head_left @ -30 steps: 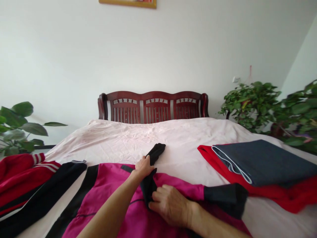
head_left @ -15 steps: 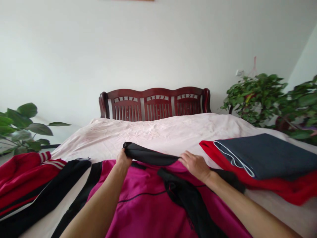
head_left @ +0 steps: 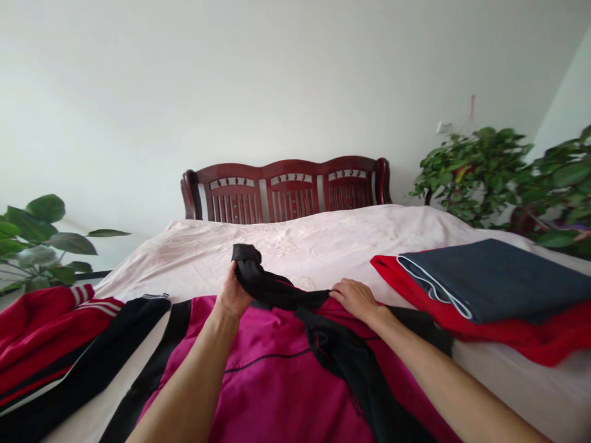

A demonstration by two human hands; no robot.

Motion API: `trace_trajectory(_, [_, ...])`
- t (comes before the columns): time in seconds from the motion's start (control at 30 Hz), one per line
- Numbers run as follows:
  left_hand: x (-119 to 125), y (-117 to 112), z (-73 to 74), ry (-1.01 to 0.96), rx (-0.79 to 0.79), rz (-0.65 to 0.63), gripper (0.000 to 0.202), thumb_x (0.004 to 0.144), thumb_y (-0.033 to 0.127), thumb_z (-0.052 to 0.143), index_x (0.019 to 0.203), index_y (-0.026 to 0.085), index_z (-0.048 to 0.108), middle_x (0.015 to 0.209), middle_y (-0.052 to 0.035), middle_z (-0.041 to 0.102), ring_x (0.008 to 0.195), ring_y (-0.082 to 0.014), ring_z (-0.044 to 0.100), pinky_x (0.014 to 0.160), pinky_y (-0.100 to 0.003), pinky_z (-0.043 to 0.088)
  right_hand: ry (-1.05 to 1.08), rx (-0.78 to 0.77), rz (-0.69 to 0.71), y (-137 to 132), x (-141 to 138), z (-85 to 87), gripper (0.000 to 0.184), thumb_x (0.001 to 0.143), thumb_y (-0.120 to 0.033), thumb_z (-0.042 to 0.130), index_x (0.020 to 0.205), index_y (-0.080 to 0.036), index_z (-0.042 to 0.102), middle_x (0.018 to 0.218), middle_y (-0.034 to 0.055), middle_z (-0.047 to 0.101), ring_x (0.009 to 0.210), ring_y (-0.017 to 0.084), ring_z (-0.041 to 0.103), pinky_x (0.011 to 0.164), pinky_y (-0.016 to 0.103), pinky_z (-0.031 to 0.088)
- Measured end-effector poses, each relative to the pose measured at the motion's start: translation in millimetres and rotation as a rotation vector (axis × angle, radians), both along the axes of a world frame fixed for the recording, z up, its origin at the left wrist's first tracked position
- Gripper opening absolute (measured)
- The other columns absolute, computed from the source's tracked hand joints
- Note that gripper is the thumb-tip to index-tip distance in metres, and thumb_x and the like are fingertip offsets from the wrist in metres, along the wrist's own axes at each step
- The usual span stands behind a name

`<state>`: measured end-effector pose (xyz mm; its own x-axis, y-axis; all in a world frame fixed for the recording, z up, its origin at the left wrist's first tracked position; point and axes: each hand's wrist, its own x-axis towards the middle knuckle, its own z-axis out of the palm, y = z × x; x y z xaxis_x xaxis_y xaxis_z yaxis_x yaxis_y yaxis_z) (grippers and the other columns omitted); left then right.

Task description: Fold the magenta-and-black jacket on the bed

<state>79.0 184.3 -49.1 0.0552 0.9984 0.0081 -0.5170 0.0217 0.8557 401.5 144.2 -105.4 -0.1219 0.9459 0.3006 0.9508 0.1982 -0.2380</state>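
A magenta jacket (head_left: 277, 381) with black trim lies spread on the bed before me. Its black collar (head_left: 277, 292) is lifted between my hands and looks bunched. My left hand (head_left: 233, 295) has its fingers round the collar's left end, which folds over above the thumb. At the right end of the collar, my right hand (head_left: 355, 298) pinches the cloth, its fingertips partly hidden. A crumpled black strip (head_left: 355, 363) with a zip runs from the collar down the jacket's right front.
To the left lies a red and black tracksuit jacket (head_left: 50, 326) with white stripes. On the right, a folded dark grey cloth (head_left: 494, 280) rests on red fabric (head_left: 521, 344). Beyond the pink bedsheet (head_left: 318, 240) stand a wooden headboard (head_left: 289, 191) and leafy plants (head_left: 475, 175).
My left hand has turned and risen slightly with its end of the collar. The collar, earlier stretched smooth and flat, is now bunched and folded. My right hand has stayed nearly in place.
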Motion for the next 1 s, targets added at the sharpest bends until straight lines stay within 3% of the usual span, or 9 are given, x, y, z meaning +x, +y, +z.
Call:
trace_trajectory(0.07, [17.1,-12.9,17.5,-0.029,0.109,-0.052,0.040,0.092,0.045,0.050,0.112,0.015,0.067,0.095,-0.0076,0.075,0.097,-0.0225,0.069,0.089,-0.034,0.056,0.149,0.001,0.016,2.8,-14.8,18.2,0.043,0.101,-0.043,0.036,0.097,-0.020,0.073,0.105,0.0114,0.073,0.101,0.024,0.065,0.084,0.033,0.046])
trace_trajectory(0.17, [43.9,-33.7,40.9,0.053,0.355,-0.231,0.042,0.083,0.039,0.062,0.117,0.014,0.065,0.097,-0.0063,0.075,0.089,-0.0213,0.069,0.081,-0.031,0.055,0.859,-0.198,0.185,3.7,-41.6,55.9,0.062,0.098,-0.063,0.026,0.116,-0.020,0.067,0.108,0.0111,0.074,0.096,0.022,0.067,0.074,0.032,0.049])
trace_trajectory(0.23, [56.6,-42.6,50.5,0.182,0.441,-0.315,0.042,0.081,0.036,0.066,0.117,0.015,0.066,0.096,-0.0049,0.074,0.084,-0.0188,0.068,0.077,-0.028,0.054,1.347,-0.347,0.316,1.8,-55.4,82.6,0.062,0.087,-0.074,0.045,0.113,-0.021,0.065,0.098,0.0090,0.074,0.083,0.021,0.067,0.061,0.028,0.047])
trace_trajectory(0.3, [62.6,-46.1,55.1,0.335,0.449,-0.284,0.039,0.080,0.035,0.064,0.114,0.015,0.067,0.094,-0.0048,0.074,0.082,-0.0180,0.066,0.077,-0.028,0.053,1.586,-0.266,0.330,-1.5,-62.4,108.1,0.052,0.072,-0.065,0.071,0.100,-0.022,0.065,0.081,0.0027,0.070,0.067,0.016,0.062,0.048,0.023,0.038])
trace_trajectory(0.47, [65.4,-54.2,68.5,0.836,0.702,0.155,0.069,0.071,0.032,0.073,0.136,0.021,0.053,0.129,-0.0123,0.060,0.109,-0.0248,0.061,0.095,-0.043,0.049,1.583,0.398,0.265,-18.4,-66.5,169.5,0.042,0.063,-0.040,0.082,0.093,-0.022,0.059,0.072,-0.0060,0.060,0.057,0.011,0.053,0.046,0.022,0.037])
trace_trajectory(0.6, [79.6,-73.0,105.4,0.886,0.931,0.241,0.083,0.069,0.037,0.078,0.143,0.022,0.045,0.138,-0.0137,0.053,0.114,-0.0255,0.058,0.093,-0.040,0.049,1.339,0.600,0.486,-44.5,-82.9,206.2,0.045,0.064,-0.031,0.082,0.102,-0.023,0.057,0.093,-0.0019,0.067,0.086,0.016,0.063,0.076,0.030,0.053])
trace_trajectory(0.7, [89.5,-78.7,140.2,0.779,0.876,0.227,0.040,0.083,0.038,0.064,0.117,0.017,0.063,0.101,-0.0056,0.068,0.084,-0.0175,0.063,0.074,-0.029,0.049,1.267,0.566,0.643,-70.1,-97.4,206.5,0.048,0.073,-0.033,0.078,0.115,-0.026,0.054,0.108,0.0012,0.068,0.098,0.018,0.065,0.088,0.035,0.054])
trace_trajectory(0.8, [91.0,-77.4,165.2,0.596,0.794,0.216,0.024,0.088,0.035,0.054,0.092,0.015,0.067,0.074,0.0004,0.063,0.071,-0.0141,0.058,0.067,-0.026,0.046,1.235,0.634,0.520,-93.4,-103.8,181.9,0.031,0.088,-0.034,0.064,0.116,-0.026,0.053,0.115,0.0038,0.066,0.101,0.018,0.064,0.088,0.037,0.055])
trace_trajectory(1.0, [92.9,-112.3,184.5,0.602,1.038,-0.218,0.024,0.086,0.026,0.053,0.100,0.015,0.069,0.090,-0.0023,0.070,0.085,-0.0164,0.064,0.082,-0.030,0.053,0.712,0.831,0.351,-95.5,-95.9,132.3,0.046,0.096,-0.038,0.053,0.139,-0.026,0.045,0.138,0.0112,0.052,0.127,0.027,0.051,0.101,0.049,0.049])
